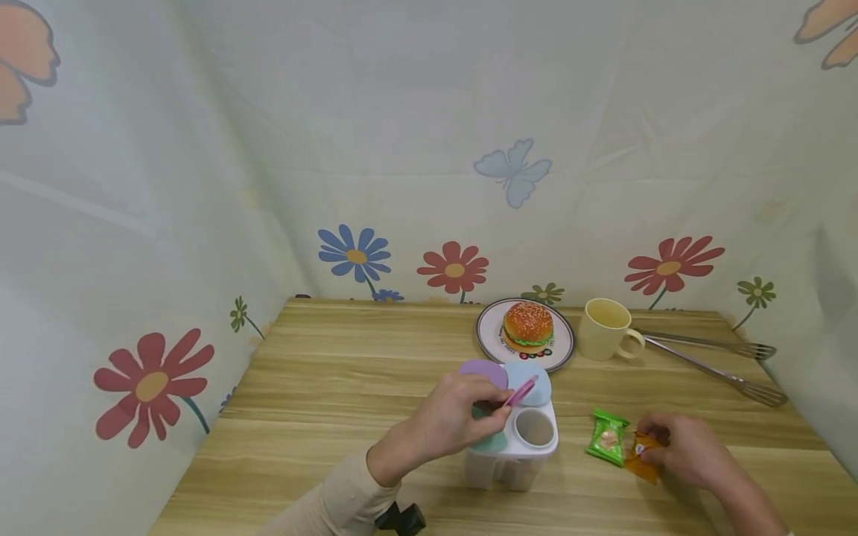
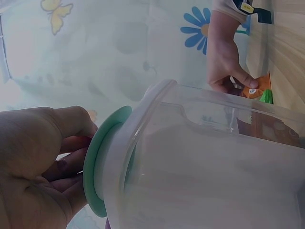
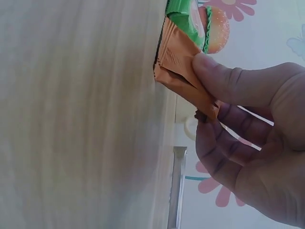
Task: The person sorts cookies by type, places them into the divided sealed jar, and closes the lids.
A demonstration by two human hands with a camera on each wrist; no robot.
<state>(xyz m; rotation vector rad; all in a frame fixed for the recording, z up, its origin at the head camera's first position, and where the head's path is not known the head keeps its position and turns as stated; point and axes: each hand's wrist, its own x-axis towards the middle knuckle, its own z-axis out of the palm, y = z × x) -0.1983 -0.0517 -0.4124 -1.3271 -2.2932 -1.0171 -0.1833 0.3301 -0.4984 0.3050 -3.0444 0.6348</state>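
My left hand (image 1: 462, 411) pinches a pink round lid (image 1: 521, 390) above a clear storage box (image 1: 512, 473) with a white top. One round opening (image 1: 535, 428) in that top is uncovered; purple (image 1: 484, 371), light blue (image 1: 528, 381) and green (image 1: 492, 441) lids cover the others. In the left wrist view the green lid (image 2: 93, 164) lies close to my fingers. To the right of the box, my right hand (image 1: 690, 450) pinches an orange wrapped packet (image 3: 183, 67) at the table. Beside it lies a green packet (image 1: 608, 438).
Behind the box stands a plate (image 1: 489, 339) with a hamburger (image 1: 528, 326) on it. A yellow mug (image 1: 601, 335) is to its right, then two metal utensils with slotted ends (image 1: 760, 391). Flowered cloth (image 1: 402, 149) hangs behind the wooden table (image 1: 322, 372).
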